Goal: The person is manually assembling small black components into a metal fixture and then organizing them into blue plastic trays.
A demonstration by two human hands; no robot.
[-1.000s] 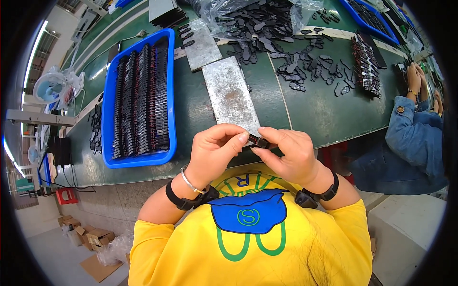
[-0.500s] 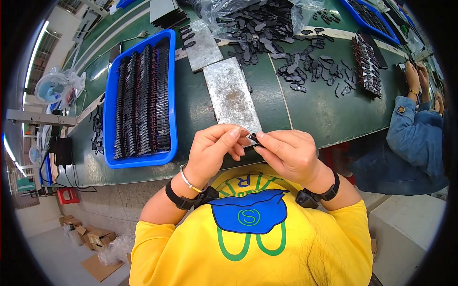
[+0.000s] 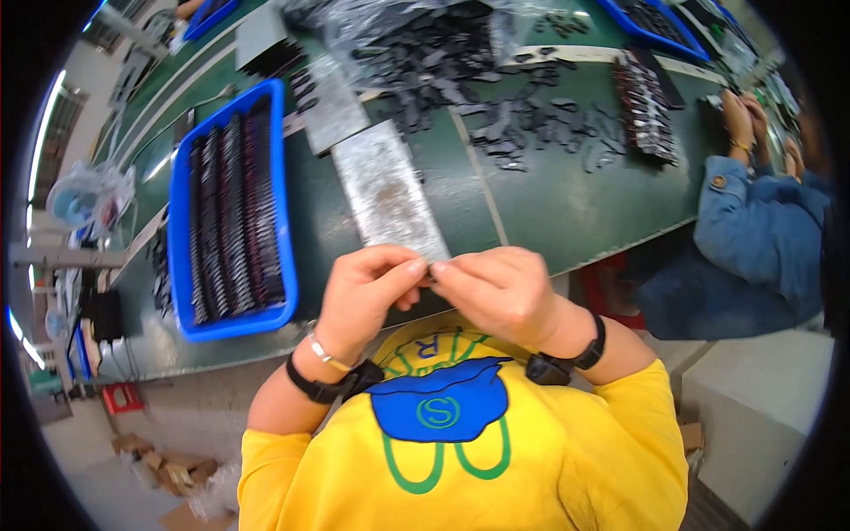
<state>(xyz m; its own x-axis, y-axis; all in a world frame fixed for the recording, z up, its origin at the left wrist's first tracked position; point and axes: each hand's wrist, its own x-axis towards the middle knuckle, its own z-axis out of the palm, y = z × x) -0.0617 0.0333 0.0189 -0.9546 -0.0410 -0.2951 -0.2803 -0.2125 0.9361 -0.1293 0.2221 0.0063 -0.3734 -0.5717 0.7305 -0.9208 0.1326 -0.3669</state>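
Just past the near edge of the table, my two hands meet fingertip to fingertip. A small black part (image 3: 431,275), mostly covered by fingers, is pinched between them. My right hand (image 3: 498,288) has its thumb and forefinger closed on this part. From the other side, the thumb and forefinger of my left hand (image 3: 370,281) press together at it, the other fingers curled. Directly beyond the hands lies a worn silver metal plate (image 3: 390,190), with a second metal plate (image 3: 332,104) behind it carrying several small black pieces on its left edge.
On the left, a blue tray (image 3: 289,257) holds rows of black parts with reddish wires. Loose black pieces (image 3: 531,124) and a plastic bag (image 3: 332,26) of them lie farther back. A stacked bundle (image 3: 649,111) stands right, near a co-worker's denim sleeve (image 3: 753,221).
The view has shifted, so table things sit farther left. My hands have drawn together, and the left fingertips now close in at the small black part, which shows less than before.
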